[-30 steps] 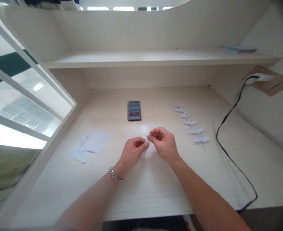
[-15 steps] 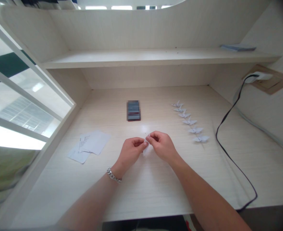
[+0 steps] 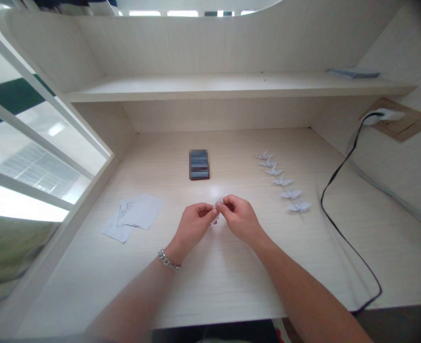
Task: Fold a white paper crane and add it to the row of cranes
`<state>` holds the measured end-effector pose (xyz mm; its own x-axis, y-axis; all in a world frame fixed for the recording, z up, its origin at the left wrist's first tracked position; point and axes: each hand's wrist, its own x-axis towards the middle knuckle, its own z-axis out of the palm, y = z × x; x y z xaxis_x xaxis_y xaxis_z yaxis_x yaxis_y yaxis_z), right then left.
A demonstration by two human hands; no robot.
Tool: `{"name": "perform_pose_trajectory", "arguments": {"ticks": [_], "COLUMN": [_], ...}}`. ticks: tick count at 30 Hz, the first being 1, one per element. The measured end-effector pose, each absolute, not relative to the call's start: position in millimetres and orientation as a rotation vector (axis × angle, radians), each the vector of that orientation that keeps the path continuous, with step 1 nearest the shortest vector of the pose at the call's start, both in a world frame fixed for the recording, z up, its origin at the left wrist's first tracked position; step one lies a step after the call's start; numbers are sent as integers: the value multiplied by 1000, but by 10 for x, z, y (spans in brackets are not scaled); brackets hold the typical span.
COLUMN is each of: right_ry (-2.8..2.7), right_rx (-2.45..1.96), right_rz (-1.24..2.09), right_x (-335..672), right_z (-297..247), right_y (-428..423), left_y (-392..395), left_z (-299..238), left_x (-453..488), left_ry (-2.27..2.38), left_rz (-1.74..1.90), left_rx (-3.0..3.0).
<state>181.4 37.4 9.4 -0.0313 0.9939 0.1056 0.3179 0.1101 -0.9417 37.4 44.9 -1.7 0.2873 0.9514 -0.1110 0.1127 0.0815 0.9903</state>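
Both hands meet above the middle of the table [image 3: 231,295], pinching one small folded paper [image 3: 218,200] between them. The left hand [image 3: 195,223] grips it between thumb and bent fingers; the right hand [image 3: 241,218] pinches it with thumb and fingertips, its other fingers curled. The thumbs come close together over the paper, hiding most of its shape; a white bit shows above them and another below. A chain bracelet [image 3: 169,261] circles the left wrist.

Six white paper cranes [image 3: 282,182] stand in a slanting row to the right of the hands, the nearest one lying furthest toward the table's right edge. Between the hands and the far edge lies a dark phone [image 3: 199,165], its screen blurred out. Toward the left edge, paper sheets [image 3: 148,209] overlap, one with lines of writing too small to read.

A black cord [image 3: 346,236] runs from a white plug [image 3: 382,116] in the right wall down to the near edge, by the right corner. Above the far edge spans a shelf [image 3: 196,86], with a thin booklet [image 3: 355,73] at its right end.
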Motion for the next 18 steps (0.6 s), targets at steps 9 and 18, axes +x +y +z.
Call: {"name": "perform_pose_trajectory", "arguments": {"ticks": [9, 18], "right_ry": [-1461, -1377], "right_rx": [-1408, -1450], "right_rz": [939, 890], "right_x": [1795, 1845], "right_z": [68, 95], "right_y": [378, 409], "left_y": [457, 457], "left_z": [-82, -15], "left_x": [352, 292], "left_ry": [1203, 1104], "left_rz": [814, 729], "left_rx": [1441, 1407]}}
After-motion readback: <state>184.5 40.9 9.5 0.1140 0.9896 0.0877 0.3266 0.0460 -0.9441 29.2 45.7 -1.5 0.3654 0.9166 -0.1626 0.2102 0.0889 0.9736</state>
